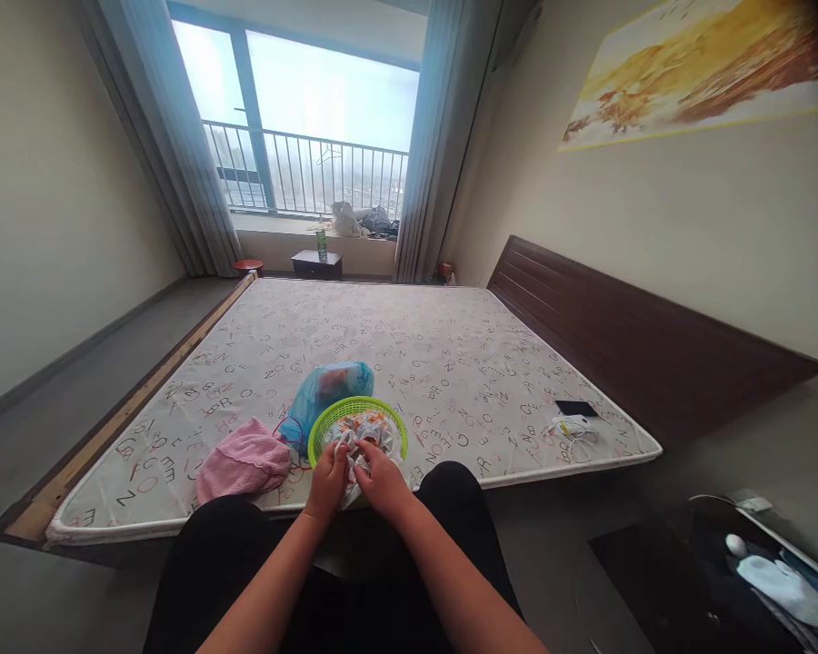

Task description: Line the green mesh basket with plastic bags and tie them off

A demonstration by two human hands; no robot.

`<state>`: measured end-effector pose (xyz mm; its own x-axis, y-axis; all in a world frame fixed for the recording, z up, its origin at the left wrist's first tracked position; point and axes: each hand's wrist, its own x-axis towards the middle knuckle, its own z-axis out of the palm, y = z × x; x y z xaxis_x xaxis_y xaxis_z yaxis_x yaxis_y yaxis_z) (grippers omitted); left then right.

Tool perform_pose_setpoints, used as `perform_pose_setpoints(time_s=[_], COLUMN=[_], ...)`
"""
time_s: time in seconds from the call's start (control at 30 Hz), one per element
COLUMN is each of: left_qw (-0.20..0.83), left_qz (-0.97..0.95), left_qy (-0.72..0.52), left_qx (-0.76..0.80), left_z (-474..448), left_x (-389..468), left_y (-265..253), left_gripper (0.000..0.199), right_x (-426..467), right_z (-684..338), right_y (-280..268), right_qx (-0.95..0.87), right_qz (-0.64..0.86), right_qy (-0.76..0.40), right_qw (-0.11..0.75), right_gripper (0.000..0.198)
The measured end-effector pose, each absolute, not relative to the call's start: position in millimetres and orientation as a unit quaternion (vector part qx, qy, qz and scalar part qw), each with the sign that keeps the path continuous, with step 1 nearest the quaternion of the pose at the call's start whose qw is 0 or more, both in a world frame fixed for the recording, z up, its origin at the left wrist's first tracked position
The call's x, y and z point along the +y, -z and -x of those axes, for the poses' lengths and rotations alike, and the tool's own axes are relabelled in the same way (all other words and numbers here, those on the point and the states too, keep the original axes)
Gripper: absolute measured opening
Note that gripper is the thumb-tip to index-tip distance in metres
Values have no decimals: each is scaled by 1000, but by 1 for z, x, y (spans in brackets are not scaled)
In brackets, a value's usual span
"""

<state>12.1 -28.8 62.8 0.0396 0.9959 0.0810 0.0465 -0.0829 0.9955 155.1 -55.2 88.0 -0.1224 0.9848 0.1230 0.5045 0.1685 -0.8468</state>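
Note:
Both hands are at the near edge of the bed, over a lime-green plastic basket (319, 425). A thin white plastic bag (374, 427) with orange-red print lies bunched in the basket, and part of it hangs over the near rim. My left hand (329, 474) has its fingers closed on the bag's near left side. Close beside it, my right hand (380, 474) pinches the bag's edge. What the bag holds is mostly hidden. Behind the basket sits a blue translucent plastic bag (320, 386) with something reddish and white inside. To the left lies a crumpled pink towel (245, 459).
Under these things is a bare mattress (382, 327) printed with letters. A black phone (576, 409) and a white charger with cable (576, 425) lie near its right edge. The dark headboard (620, 318) rises at right. A nightstand (317, 264) holds a green bottle (322, 243).

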Motion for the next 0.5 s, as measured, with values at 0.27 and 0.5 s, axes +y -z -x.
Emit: perform_pose_setpoints(time_s=[0.27,0.5], left_qw=[410,397], left_qz=[-658,-725], left_qy=[-431,-354], left_qx=[462,438], left_z=[-12,-20], left_x=[-27,-29], left_y=[-64,-54], left_gripper=[42,53], right_x=[-50,-51], right_z=[-158,-163], right_y=[-88,-76], right_qx=[-637,-539], right_qz=[542,591], right_qy=[-391,-363], right_qw=[384,478], right_gripper=[55,61])
